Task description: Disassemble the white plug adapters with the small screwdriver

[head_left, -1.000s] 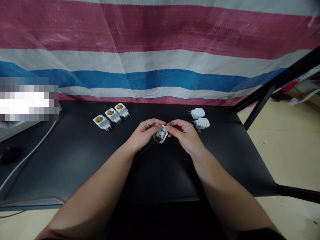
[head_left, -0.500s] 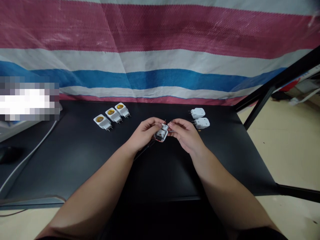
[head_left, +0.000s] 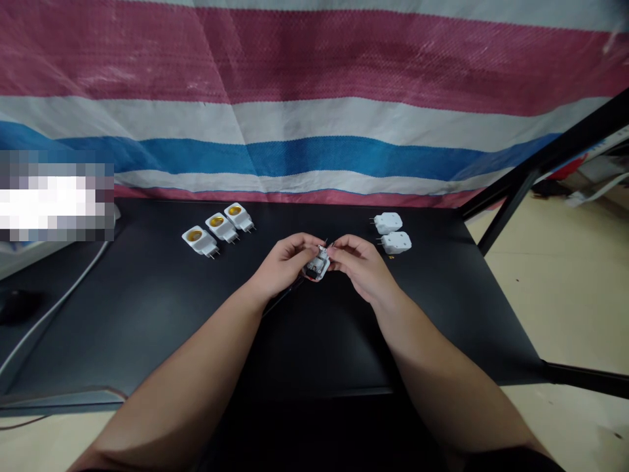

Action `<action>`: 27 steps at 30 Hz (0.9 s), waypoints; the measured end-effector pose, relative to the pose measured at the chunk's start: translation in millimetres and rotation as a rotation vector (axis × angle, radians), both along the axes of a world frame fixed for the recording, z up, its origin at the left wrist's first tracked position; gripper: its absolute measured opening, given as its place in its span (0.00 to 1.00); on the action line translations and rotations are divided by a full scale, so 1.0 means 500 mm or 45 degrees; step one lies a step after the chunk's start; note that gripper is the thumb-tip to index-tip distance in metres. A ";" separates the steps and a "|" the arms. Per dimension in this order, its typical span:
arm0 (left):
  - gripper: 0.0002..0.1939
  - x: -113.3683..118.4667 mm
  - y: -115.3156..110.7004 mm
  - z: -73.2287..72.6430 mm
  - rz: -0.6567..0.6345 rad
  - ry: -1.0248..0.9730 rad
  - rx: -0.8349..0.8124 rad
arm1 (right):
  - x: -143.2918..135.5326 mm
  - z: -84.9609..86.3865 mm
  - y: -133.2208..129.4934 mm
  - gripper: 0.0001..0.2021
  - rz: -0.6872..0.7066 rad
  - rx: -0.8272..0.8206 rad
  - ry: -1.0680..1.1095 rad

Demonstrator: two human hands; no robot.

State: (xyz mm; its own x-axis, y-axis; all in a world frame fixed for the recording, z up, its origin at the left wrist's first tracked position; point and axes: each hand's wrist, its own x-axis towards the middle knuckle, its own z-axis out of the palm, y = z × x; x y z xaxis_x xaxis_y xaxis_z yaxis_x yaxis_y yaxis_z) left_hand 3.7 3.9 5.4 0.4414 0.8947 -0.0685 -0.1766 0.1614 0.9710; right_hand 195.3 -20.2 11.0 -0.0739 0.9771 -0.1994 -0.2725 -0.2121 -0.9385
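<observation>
Between my hands, above the middle of the black table [head_left: 147,308], is a small white plug housing [head_left: 317,265] with its inner parts showing. My left hand [head_left: 285,262] grips its left side, thumb on top and fingers curled. My right hand [head_left: 361,262] is closed at its upper right edge, the thumb and fingertips pinched together there. Thin metal prongs stick up at the top, between the fingertips. Beneath the left fingers runs a thin dark object, partly hidden, which I cannot make out.
Three white plug units with yellow round centres [head_left: 195,236] lie at the left. Two white plugs [head_left: 396,242] lie at the right, beside a tiny brass-coloured piece [head_left: 392,257]. A white cable [head_left: 59,301] and a dark mouse [head_left: 18,305] are far left. Striped sheeting [head_left: 304,154] hangs behind.
My right fingertips have shifted slightly left, closer against the top of the housing. The housing has tilted a little in my hands.
</observation>
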 end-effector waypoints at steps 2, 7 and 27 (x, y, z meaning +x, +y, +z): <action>0.18 0.001 -0.001 -0.001 0.003 0.009 0.014 | 0.000 -0.001 0.000 0.23 -0.001 0.009 -0.003; 0.18 0.002 -0.002 -0.001 0.015 0.021 0.029 | -0.002 -0.004 0.001 0.21 -0.002 0.046 -0.029; 0.20 0.002 -0.005 -0.004 -0.046 -0.083 0.202 | 0.007 0.006 -0.014 0.11 -0.047 0.540 -0.365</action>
